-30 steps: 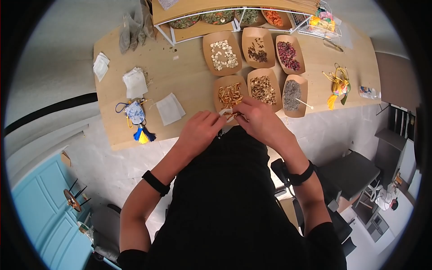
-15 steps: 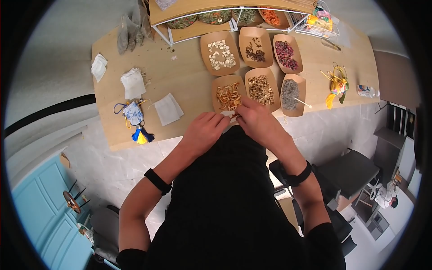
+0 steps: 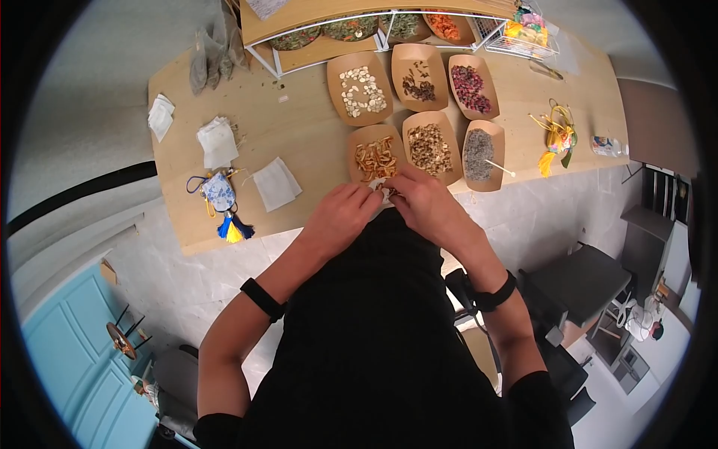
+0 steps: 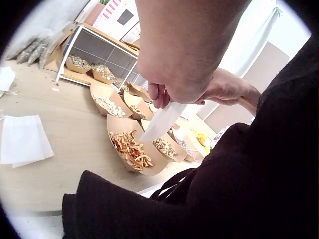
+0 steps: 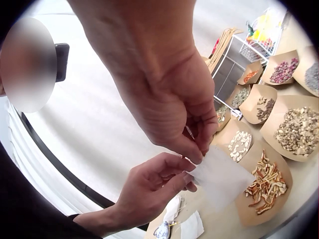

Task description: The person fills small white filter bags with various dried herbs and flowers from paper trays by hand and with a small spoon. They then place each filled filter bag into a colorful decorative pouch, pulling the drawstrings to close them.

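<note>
My left hand (image 3: 340, 213) pinches a small white filter bag (image 5: 222, 181) near its mouth, thumb against fingers. The bag hangs close to the nearest paper tray (image 4: 117, 130), which holds dried orange peel strips (image 5: 267, 185). My right hand (image 3: 425, 202) is at the bag's mouth, fingertips bunched around a few brown-orange strips that mostly hide inside its grip. Both hands meet in front of my body at the table's front edge. In the left wrist view the bag (image 4: 162, 124) overlaps the peel tray.
Beyond the peel stand several more paper trays, with white slices (image 3: 364, 90), chopped brown pieces (image 3: 430, 148), rose buds (image 3: 471, 90) and grey lavender-like bits (image 3: 479, 155). Spare white bags (image 3: 276, 184) and a blue tasselled sachet (image 3: 219, 193) lie left; a yellow tasselled sachet (image 3: 558, 136) lies right.
Both hands stay together at the bag with small finger shifts. The strips that showed between them are now mostly covered. The table has drifted slightly left in the head view.
</note>
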A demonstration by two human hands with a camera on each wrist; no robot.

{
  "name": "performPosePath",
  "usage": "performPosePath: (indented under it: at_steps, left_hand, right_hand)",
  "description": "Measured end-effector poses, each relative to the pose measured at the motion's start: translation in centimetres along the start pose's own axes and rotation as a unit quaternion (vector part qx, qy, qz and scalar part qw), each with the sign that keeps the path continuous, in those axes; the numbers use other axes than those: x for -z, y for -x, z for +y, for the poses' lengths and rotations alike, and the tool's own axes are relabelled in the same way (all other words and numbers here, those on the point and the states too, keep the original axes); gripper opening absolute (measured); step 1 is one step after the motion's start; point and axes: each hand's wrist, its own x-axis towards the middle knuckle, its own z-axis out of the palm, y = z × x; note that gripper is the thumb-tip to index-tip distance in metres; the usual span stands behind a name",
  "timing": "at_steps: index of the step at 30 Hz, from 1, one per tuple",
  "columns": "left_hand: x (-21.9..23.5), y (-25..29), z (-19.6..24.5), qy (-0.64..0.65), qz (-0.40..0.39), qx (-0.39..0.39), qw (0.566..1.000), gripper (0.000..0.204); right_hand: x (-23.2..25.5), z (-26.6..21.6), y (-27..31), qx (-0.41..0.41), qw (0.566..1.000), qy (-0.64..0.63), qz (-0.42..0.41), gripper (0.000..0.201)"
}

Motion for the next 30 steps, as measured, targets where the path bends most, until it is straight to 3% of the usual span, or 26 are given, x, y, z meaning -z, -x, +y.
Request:
performPosePath:
  at_steps: [8,10,16,20,23,25,26,28,29,30]
  left_hand:
    - [0.0,-0.3,-0.1,0.007,0.006,0.001,1.0,0.031]
    - [0.2,-0.2,0.0,0.007,0.006,0.004,1.0,0.03]
    - [0.3,-0.4,0.0,-0.011,0.015,-0.013,1.0,0.024]
    - [0.2,-0.1,-0.1,-0.009,0.022,-0.01,1.0,0.024]
    - [0.1,0.0,-0.2,-0.004,0.024,-0.004,1.0,0.024]
    - [0.2,0.4,-0.4,-0.001,0.027,0.006,1.0,0.025]
    - [0.4,0.8,-0.5,0.002,0.03,0.013,0.999,0.026]
    - [0.8,1.5,-0.6,0.004,0.028,0.027,0.999,0.027]
    - [1.0,1.7,-0.6,0.007,0.028,0.038,0.999,0.028]
    - [1.3,2.0,-0.6,0.006,0.025,0.036,0.999,0.028]
  right_hand:
    - [1.8,-0.7,0.4,-0.022,0.997,-0.073,0.015,0.017]
    - [2.4,-1.0,0.5,-0.116,0.982,-0.15,0.014,0.018]
    - [0.8,0.0,0.2,-0.038,0.996,-0.084,-0.012,0.019]
    - [0.6,-0.5,-0.1,-0.058,0.994,-0.091,0.001,0.018]
    - [0.5,-0.2,-0.2,-0.046,0.994,-0.098,0.018,0.018]
    - [-0.1,0.8,-0.2,-0.082,0.978,-0.162,0.102,0.017]
    - [-0.7,2.0,-0.3,-0.081,0.978,-0.165,0.099,0.017]
    - [-3.2,5.6,-0.7,-0.14,0.98,-0.055,0.131,0.017]
    - [-5.0,7.3,-0.9,-0.139,0.98,-0.058,0.133,0.017]
    - [-6.9,8.8,-1.0,-0.102,0.99,0.027,0.093,0.015]
